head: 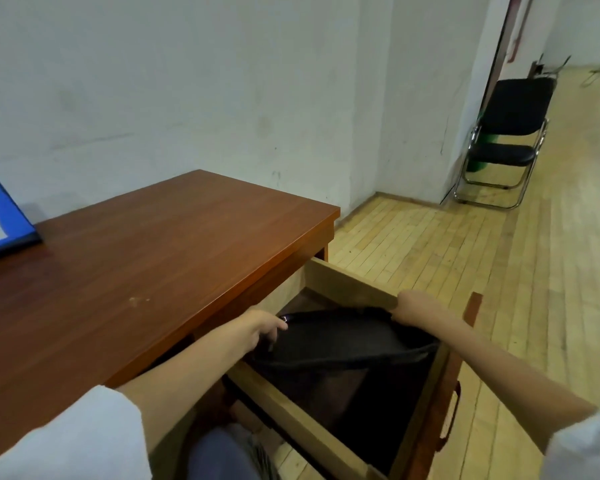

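Holding black cloth (343,341) stretched across open drawer (347,284), toward drawer's inner end. Left hand (260,327) fingers pinching cloth's left corner; right hand (418,308) fingers curled round right corner, beside drawer's far wall.

The left grip (260,327) and right grip (417,306) hold a dark cloth (343,341) by its far corners, stretched across the open drawer (350,282) under the tabletop's (153,254) right edge; a blue folder (0,216) lies far left.

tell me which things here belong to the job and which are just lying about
In the job: dark cloth, held by left hand and right hand; open drawer under it.
Lying about: blue folder on the desk; black folding chair.
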Demonstrator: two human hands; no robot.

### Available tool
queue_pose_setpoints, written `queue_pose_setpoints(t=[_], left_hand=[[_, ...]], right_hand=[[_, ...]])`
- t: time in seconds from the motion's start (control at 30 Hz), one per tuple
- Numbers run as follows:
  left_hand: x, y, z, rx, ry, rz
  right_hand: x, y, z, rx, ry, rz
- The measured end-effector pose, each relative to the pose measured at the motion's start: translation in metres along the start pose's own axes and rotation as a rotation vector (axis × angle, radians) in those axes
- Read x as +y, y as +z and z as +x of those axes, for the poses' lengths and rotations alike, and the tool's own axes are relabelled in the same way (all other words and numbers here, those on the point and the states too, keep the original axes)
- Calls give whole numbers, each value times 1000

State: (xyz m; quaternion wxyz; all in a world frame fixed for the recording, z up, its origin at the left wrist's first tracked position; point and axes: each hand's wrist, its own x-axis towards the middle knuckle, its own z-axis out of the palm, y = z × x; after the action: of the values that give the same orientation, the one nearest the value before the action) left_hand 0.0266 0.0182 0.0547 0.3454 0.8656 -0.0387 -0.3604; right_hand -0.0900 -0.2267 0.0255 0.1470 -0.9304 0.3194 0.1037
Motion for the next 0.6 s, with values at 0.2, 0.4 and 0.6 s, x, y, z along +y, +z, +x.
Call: queue_pose_setpoints(t=[0.2, 0.4, 0.6], left_hand=[[7, 18, -44, 34, 99, 4], [24, 33, -101, 53, 288, -22], [15, -6, -146, 267, 570, 48]], right_hand=[[32, -14, -62, 178, 115, 116], [69, -29, -123, 316, 196, 354], [35, -51, -153, 537, 83, 381]])
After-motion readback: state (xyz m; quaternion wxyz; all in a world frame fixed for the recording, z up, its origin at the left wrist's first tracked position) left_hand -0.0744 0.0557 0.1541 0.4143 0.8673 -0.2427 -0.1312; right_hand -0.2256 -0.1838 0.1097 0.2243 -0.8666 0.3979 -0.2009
